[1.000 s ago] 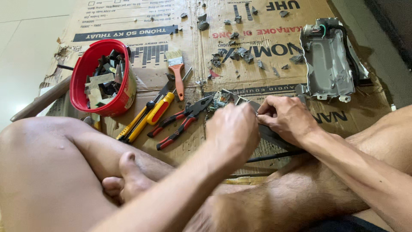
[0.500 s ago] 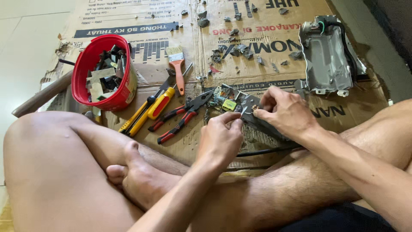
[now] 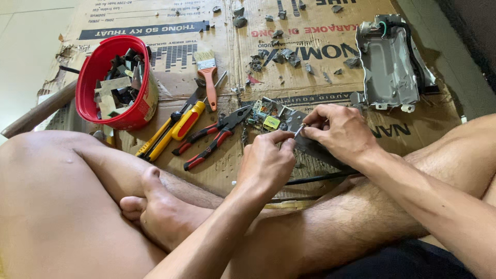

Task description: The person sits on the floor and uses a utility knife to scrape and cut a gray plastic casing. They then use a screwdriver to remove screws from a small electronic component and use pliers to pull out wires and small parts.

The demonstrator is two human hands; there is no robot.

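A flattened cardboard sheet [image 3: 155, 150] covers the floor across most of the frame, and the person sits cross-legged on it, bare legs filling the lower half. In the upper right lies a grey metal casing [image 3: 390, 64] with a few wires at its top edge. At upper left stands a red bucket [image 3: 116, 82] full of metal scraps. Between them, near the middle, lie a yellow-handled utility knife [image 3: 165, 132], red-handled pliers [image 3: 212, 137] and a small paintbrush [image 3: 208, 72], with dark broken bits scattered above.

Just right of centre sits the circuit board assembly [image 3: 276, 116], a grey metal piece with green board and a yellow part on it, resting on the cardboard against the person's shin. Compared with a moment ago it is more exposed: the left hand [image 3: 266, 163] has pulled down and back, so the board now shows above it. That hand's fingers are pinched together on a thin metal tool or pin whose tip meets the assembly. The right hand [image 3: 336, 134] presses on the assembly's right edge, fingers closed on it, steadying it.
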